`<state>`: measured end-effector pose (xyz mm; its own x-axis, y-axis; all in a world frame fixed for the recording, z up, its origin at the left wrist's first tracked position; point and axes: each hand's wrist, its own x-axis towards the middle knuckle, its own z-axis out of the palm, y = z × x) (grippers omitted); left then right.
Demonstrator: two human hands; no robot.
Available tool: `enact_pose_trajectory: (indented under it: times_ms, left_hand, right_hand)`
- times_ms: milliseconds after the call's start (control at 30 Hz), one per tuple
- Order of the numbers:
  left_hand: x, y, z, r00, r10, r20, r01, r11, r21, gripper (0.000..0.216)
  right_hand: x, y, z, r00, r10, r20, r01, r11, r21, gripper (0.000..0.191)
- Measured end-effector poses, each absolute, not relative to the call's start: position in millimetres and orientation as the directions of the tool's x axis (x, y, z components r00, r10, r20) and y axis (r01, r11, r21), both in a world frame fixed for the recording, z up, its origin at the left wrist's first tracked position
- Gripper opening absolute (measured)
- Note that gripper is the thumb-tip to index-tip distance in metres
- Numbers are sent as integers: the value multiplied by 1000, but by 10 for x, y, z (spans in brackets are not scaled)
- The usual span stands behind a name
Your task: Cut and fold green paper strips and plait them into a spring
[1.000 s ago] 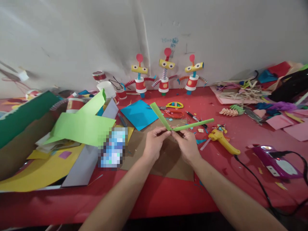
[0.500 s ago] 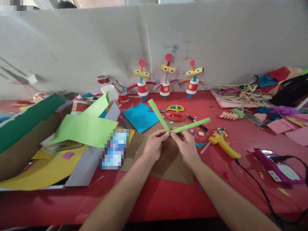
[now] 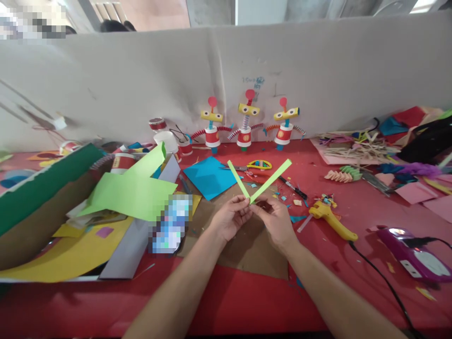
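Two light green paper strips (image 3: 269, 181) meet in a V above a brown cardboard sheet (image 3: 247, 249) on the red table. My left hand (image 3: 231, 219) and my right hand (image 3: 277, 221) both pinch the strips where they cross, fingertips close together. One strip rises up and left, the other up and right. Both hands are closed on the paper.
A yellow glue gun (image 3: 334, 219) with a black cord lies right of my hands. Scissors (image 3: 257, 165), a blue paper square (image 3: 210, 176) and three paper-cup robots (image 3: 245, 125) stand behind. Green and yellow sheets (image 3: 130, 193) pile up at left; a purple device (image 3: 415, 256) sits at right.
The right-hand strip has swung upward, so the V between the strips is narrower. My hands stay together at the crossing point. The view has tilted up slightly.
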<state>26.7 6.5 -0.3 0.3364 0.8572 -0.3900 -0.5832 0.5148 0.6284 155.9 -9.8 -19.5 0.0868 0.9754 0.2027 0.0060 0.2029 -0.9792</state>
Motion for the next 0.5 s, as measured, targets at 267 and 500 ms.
enact_pose_trajectory:
  times_ms: [267,500]
  left_hand:
    - [319,37,-41,226,944,-240,-568,328,755,25]
    - [352,20,-13,195,961,-198,-583,276,764,21]
  right_hand:
    - [1528,-113,-196,51,988,143,-67,146,-987,24]
    - [1506,-132,-160,88,992,95,-73,102,-992,29]
